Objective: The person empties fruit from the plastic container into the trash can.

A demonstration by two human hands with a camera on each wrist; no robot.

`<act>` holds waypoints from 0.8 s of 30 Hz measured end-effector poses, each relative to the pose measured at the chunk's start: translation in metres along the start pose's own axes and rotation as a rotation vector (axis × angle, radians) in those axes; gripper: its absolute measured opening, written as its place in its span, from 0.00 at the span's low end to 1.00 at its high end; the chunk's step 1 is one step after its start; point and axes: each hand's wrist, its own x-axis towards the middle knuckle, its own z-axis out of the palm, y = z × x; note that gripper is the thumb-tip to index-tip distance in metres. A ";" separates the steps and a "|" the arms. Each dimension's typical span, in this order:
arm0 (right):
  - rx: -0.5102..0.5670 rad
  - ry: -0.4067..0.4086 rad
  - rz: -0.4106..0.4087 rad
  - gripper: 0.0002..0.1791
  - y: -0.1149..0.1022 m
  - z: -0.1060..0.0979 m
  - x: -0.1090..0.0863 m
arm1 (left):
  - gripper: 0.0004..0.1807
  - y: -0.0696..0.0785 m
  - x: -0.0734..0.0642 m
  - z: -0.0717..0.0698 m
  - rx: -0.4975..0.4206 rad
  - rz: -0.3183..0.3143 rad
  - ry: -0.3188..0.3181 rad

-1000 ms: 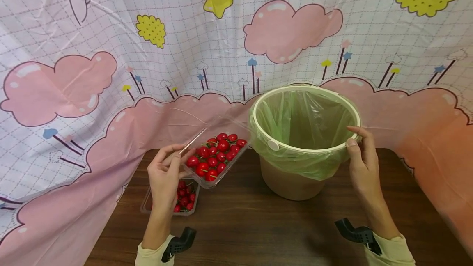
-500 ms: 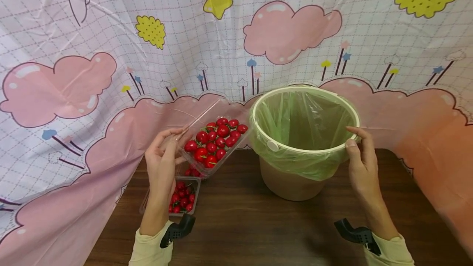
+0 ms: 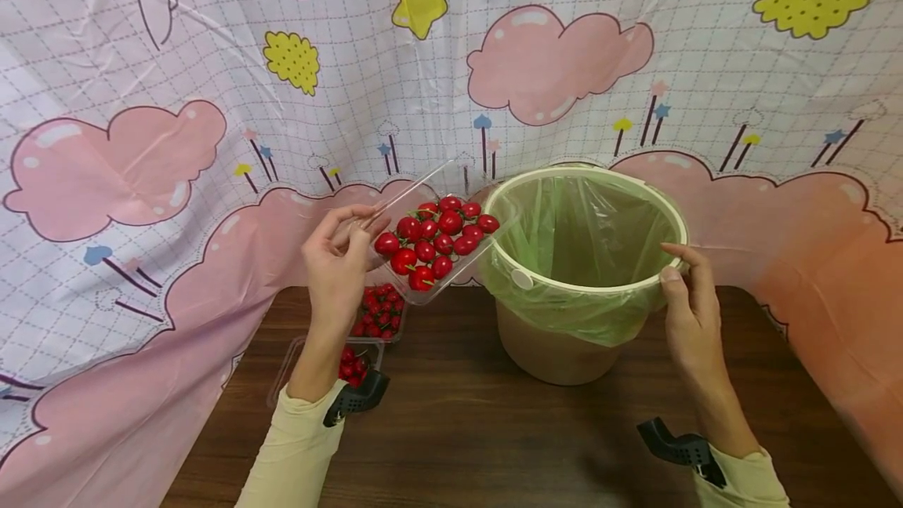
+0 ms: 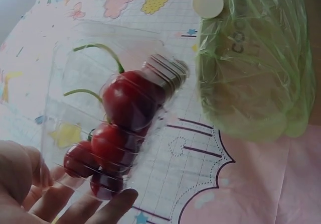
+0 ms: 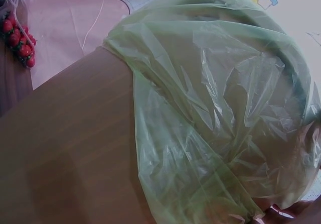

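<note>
My left hand (image 3: 335, 261) grips the near-left edge of a clear plastic punnet (image 3: 416, 299) and holds it raised and tilted. Red cherry tomatoes (image 3: 449, 222) with bits of green stem lie in it; the left wrist view shows several of these tomatoes (image 4: 133, 101) through the plastic. The punnet's right end is at the left rim of a tan bin (image 3: 557, 355), overlapping it in the head view. Over that bin's rim folds a thin green bag (image 3: 592, 316). At the right side my right hand (image 3: 691, 312) pinches the rim, thumb outside and fingers over the edge.
Two more punnets stand on the dark wooden table (image 3: 466, 445) at left: one of tomatoes (image 3: 381, 312) behind, another punnet (image 3: 291, 367) in front, partly hidden by my left forearm. A patterned pink and white cloth (image 3: 395, 112) hangs behind the table.
My left hand has lifted the punnet and moved it right, to the bin's left rim. The rear punnet on the table has come into sight. My right hand has stayed on the rim.
</note>
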 end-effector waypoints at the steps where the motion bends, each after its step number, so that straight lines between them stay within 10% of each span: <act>1: 0.001 0.001 0.000 0.22 0.000 0.000 0.000 | 0.15 0.000 0.002 0.003 0.001 0.010 -0.002; 24: 0.027 -0.002 0.023 0.21 -0.002 -0.004 0.001 | 0.14 -0.013 0.035 0.071 0.091 0.187 -0.048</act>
